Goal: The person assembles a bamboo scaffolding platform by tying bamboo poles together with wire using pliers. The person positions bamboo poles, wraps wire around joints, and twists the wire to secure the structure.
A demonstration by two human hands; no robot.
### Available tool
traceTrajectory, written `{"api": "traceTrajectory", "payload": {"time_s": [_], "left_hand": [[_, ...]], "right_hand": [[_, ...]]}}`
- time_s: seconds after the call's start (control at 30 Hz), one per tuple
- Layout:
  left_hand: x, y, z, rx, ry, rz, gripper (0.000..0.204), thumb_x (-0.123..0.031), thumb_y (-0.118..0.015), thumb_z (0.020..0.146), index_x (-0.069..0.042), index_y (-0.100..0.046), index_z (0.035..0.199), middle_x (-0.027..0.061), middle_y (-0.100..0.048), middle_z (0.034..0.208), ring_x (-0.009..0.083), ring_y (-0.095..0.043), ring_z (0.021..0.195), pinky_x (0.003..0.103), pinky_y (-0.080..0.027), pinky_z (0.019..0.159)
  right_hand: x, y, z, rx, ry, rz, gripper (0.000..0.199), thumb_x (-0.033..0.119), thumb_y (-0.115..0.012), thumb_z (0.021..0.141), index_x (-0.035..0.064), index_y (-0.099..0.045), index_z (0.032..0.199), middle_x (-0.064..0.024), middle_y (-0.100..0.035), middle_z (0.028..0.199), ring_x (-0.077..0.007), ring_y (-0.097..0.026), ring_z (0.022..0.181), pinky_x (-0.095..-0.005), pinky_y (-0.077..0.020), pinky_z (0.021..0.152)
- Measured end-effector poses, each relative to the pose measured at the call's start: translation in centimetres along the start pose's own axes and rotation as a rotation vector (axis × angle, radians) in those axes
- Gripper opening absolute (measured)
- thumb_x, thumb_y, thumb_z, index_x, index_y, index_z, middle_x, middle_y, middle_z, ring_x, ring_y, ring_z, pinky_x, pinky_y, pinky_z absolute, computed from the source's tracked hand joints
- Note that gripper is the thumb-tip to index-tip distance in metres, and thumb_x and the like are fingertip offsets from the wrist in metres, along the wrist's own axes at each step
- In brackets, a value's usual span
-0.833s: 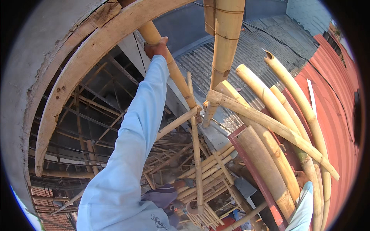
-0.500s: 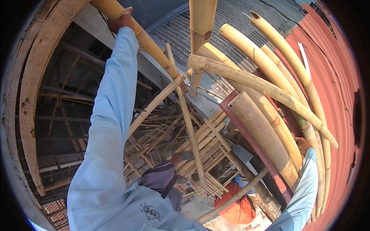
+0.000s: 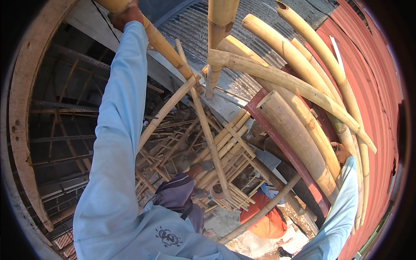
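Note:
My left hand (image 3: 125, 16), at the upper left, is closed round a thick upright bamboo pole (image 3: 162, 43). That pole slants down to a crossing with a thinner bamboo piece (image 3: 167, 112). At the right, my right hand (image 3: 341, 152) has its fingers curled against the bamboo poles that lie on the red roof; its fingertips are partly hidden. Beside it runs a pale bamboo pole (image 3: 303, 117), and a greenish-jointed pole (image 3: 346, 138) passes close by on the other side. A split bamboo length (image 3: 294, 141) lies nearer the red metal edge.
Another thick bamboo post (image 3: 222, 21) stands at top centre, crossed by a long bamboo pole (image 3: 286, 82). Red corrugated roofing (image 3: 381, 112) lies right, grey roofing (image 3: 186, 43) beyond. Far below, a person in orange (image 3: 262, 216) is near bamboo slats (image 3: 234, 164). A curved wooden beam (image 3: 21, 121) stands left.
The view has shifted slightly, so most things sit a little further left and higher. Both hands keep their places on the bamboo. More of a person's hand shows below.

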State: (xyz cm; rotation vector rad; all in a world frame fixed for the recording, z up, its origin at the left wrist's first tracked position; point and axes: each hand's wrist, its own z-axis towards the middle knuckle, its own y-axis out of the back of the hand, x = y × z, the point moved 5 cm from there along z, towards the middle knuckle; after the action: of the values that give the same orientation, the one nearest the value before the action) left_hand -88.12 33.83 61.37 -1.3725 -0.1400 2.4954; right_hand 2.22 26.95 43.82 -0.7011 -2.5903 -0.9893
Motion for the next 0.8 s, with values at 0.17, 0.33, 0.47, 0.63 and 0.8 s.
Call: {"api": "traceTrajectory", "payload": {"time_s": [0.17, 0.33, 0.47, 0.63, 0.8], "left_hand": [[1.1, 0.4, 0.9, -0.046, -0.074, 0.066, 0.051, -0.02, -0.088, 0.067, -0.002, -0.063, 0.108, 0.0158, -0.069, 0.096, 0.0292, -0.066, 0.085, 0.041, -0.055, 0.08], [0.3, 0.0, 0.3, 0.022, 0.006, 0.083, 0.065, -0.024, -0.09, 0.067, 0.004, -0.059, 0.117, 0.0208, -0.068, 0.111, 0.0325, -0.068, 0.096, 0.041, -0.055, 0.09], [-1.9, -1.2, -2.6, 0.111, 0.094, 0.199, 0.078, -0.027, -0.094, 0.066, 0.01, -0.056, 0.122, 0.0243, -0.067, 0.121, 0.0366, -0.069, 0.106, 0.042, -0.057, 0.097], [1.1, 1.5, 1.6, 0.073, 0.131, 0.416, 0.085, -0.041, -0.095, 0.063, 0.013, -0.057, 0.116, 0.0271, -0.068, 0.113, 0.0372, -0.071, 0.099, 0.041, -0.062, 0.087], [3.8, -0.2, 2.2, 0.086, 0.171, 0.474, 0.092, -0.047, -0.094, 0.062, 0.012, -0.055, 0.121, 0.0272, -0.066, 0.117, 0.0364, -0.071, 0.102, 0.043, -0.061, 0.088]], "right_hand": [[2.5, -0.5, -1.5, -0.032, 0.025, 0.03, 0.032, 0.008, -0.076, 0.085, 0.0013, -0.07, 0.116, -0.0046, -0.072, 0.101, -0.0102, -0.064, 0.091, -0.0273, -0.0522, 0.08], [-2.0, 0.6, -1.3, -0.204, -0.041, 0.211, 0.038, 0.011, -0.069, 0.081, 0.0003, -0.07, 0.117, -0.0081, -0.073, 0.102, -0.0166, -0.067, 0.092, -0.0311, -0.0515, 0.081], [-4.3, 1.3, -3.1, -0.31, -0.049, 0.295, 0.026, 0.023, -0.06, 0.074, -0.001, -0.069, 0.08, -0.005, -0.063, 0.077, -0.0167, -0.054, 0.072, -0.0319, -0.0441, 0.071], [7.4, 2.6, -8.0, -0.54, -0.135, -0.225, 0.049, 0.059, -0.073, 0.077, 0.0099, -0.074, 0.078, -0.013, -0.07, 0.079, -0.0292, -0.068, 0.085, -0.039, -0.0506, 0.08], [8.8, 4.9, -14.4, -0.456, -0.239, -0.383, 0.055, 0.056, -0.083, 0.071, 0.0068, -0.061, 0.06, -0.0024, -0.045, 0.056, -0.0156, -0.046, 0.058, -0.0368, -0.0314, 0.056]]}}
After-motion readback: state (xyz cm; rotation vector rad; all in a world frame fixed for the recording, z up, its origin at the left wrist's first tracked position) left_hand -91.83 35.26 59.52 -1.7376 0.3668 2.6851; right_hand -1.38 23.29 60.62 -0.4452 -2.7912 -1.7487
